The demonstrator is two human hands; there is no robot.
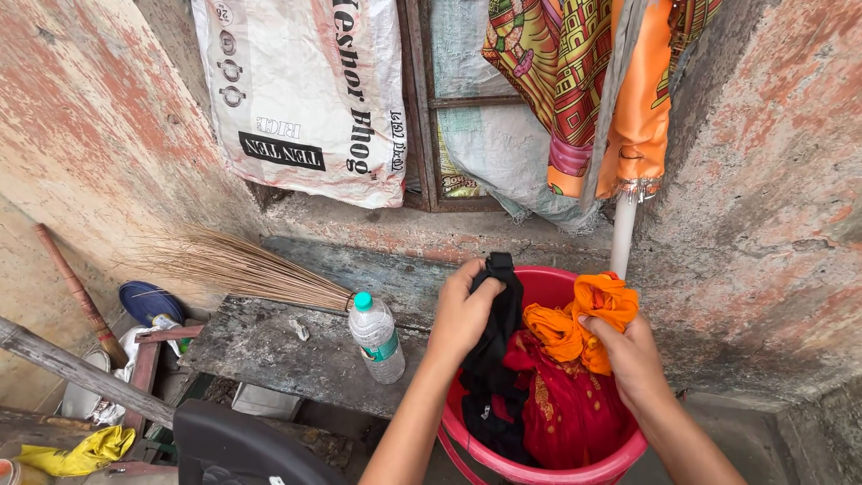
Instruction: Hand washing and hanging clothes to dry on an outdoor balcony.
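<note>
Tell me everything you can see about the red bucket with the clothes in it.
The red bucket is round, looks like plastic, and stands upright below the stone ledge, partly cut off by the frame's lower edge. A thin red handle hangs down at its front left. It is full of clothes: a black garment gripped by the left hand, an orange cloth held by the right hand, and a red patterned fabric between them.

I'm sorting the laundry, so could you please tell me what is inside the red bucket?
The red bucket holds a black garment, a dark red cloth and an orange cloth. Anything beneath them is covered.
</note>
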